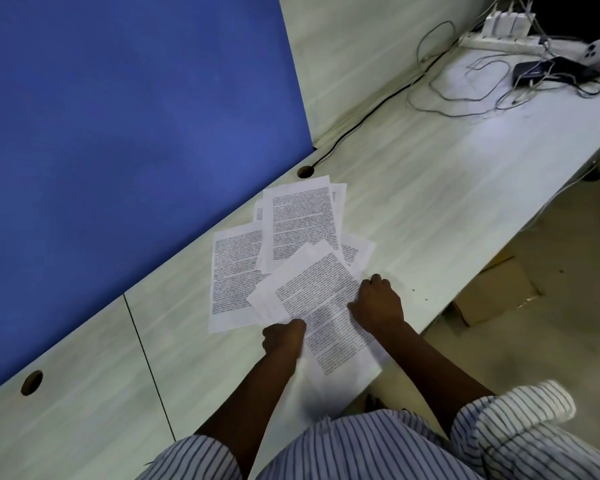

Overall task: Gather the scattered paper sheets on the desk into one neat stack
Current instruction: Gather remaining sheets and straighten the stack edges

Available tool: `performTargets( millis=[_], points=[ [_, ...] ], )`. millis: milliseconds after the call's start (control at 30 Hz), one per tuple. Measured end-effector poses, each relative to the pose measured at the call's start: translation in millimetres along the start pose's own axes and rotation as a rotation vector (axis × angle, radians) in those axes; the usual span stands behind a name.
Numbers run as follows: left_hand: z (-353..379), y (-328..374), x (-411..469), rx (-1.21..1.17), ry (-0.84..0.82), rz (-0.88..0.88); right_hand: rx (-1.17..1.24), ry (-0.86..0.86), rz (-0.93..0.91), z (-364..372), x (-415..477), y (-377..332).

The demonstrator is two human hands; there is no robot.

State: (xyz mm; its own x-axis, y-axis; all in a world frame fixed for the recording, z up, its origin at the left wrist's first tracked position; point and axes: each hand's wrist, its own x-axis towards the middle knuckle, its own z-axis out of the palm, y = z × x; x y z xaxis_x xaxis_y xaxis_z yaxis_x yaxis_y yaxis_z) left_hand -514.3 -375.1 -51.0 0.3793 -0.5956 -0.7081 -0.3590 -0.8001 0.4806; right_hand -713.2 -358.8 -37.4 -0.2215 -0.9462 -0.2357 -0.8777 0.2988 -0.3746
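Several printed paper sheets lie fanned and overlapping on the pale wooden desk. One sheet lies at the left of the pile and another sheet sits on top further back. The nearest sheets slant toward me, and their near end hangs over the desk's front edge. My left hand grips the left edge of these nearest sheets with curled fingers. My right hand holds their right edge, fingers curled down onto the desk.
A blue partition runs along the desk's back. Two cable holes pierce the desktop. At the far right lie a power strip, tangled cables and a black device. A cardboard box sits on the floor.
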Motion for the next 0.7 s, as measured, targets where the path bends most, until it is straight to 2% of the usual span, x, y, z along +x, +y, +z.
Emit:
performTargets(
  millis=[67, 200, 400, 533, 700],
  points=[
    [-3, 3, -9, 0.024, 0.018, 0.019, -0.006, -0.011, -0.003, -2, 1, 0],
    [-9, 4, -22, -0.145, 0.017, -0.015, -0.018, -0.021, -0.006, -5, 1, 1],
    [-14, 5, -25, -0.245, -0.002, -0.035, -0.03, -0.018, -0.017, -5, 1, 2],
    [-19, 5, -28, -0.342, -0.134, -0.044, -0.014, -0.014, -0.01, -6, 2, 4],
    [-24, 7, -38, -0.442, -0.386, -0.09, 0.02, -0.019, -0.004, -3, -5, 0]
  ],
)
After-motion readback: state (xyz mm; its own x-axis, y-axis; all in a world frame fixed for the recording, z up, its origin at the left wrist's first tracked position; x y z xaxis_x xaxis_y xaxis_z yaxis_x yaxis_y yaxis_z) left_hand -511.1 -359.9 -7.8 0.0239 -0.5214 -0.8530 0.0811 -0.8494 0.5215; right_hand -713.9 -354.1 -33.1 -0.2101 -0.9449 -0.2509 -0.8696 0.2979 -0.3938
